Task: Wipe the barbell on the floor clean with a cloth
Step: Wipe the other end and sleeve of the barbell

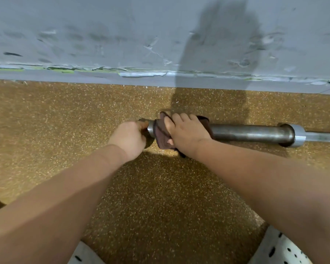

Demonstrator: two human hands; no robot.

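head view: barbell [246, 132] lies flat on the speckled floor [160, 197], running from the hands out to the right, close to the grey wall [103, 35] beyond the knuckles. left hand [129, 138] is at the very end of the thick sleeve, fingers curled round the tip, looks like it is steadying it. right hand [185, 134] is just beside it, to its right, clamped over a dark cloth [161, 136] that wraps the sleeve, fingers over the top, thumb side toward the left hand. cloth hangs a bit below the palm onto the floor. further right of the right hand the sleeve is bare dull metal up to a shiny collar [293, 135], then the thin shaft runs out of frame. handling, my guess: barbell is heavy, rigid steel, round so it can roll on the floor, smooth and a bit slippery, so one hand bracing the end makes sense. cloth is soft and light, best bunched round the sleeve and slid along it. most of the bar looks not yet wiped. spotted fabric [282, 248] shows at the bottom corners, near the elbows.
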